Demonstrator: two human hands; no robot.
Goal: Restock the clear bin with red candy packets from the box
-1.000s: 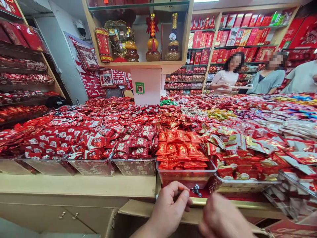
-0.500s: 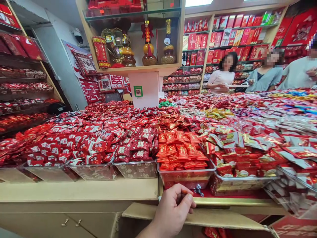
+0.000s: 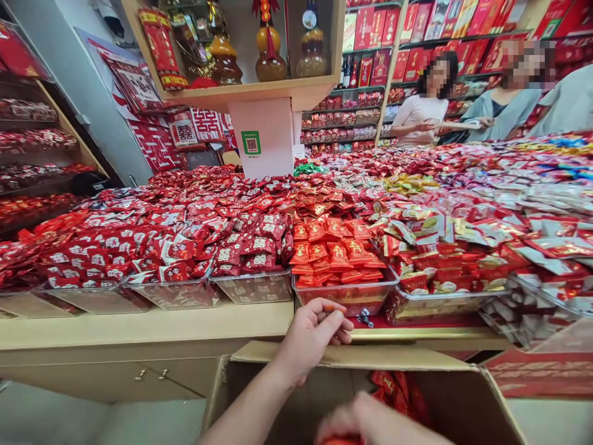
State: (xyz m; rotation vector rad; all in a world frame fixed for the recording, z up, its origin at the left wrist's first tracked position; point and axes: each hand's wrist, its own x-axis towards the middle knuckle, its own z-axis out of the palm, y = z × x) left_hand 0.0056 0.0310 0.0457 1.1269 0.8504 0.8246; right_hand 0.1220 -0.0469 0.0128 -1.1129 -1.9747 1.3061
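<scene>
My left hand hovers over the back flap of an open cardboard box, its fingers curled in a pinch; what they hold, if anything, is too small to name. Just beyond it stands a clear bin heaped with orange-red packets. My right hand is low inside the box, blurred, with a red packet at its fingers. More red packets lie in the box to the right of it.
Clear bins of wrapped sweets line the cream counter. A small metal clip lies by the middle bin. A display cabinet rises behind. Several people, one in a white top, stand beyond the counter at the right.
My right hand has come into view at the bottom, inside the box. The view has tilted down, showing more of the box, and my left hand appears slightly higher and further left.
</scene>
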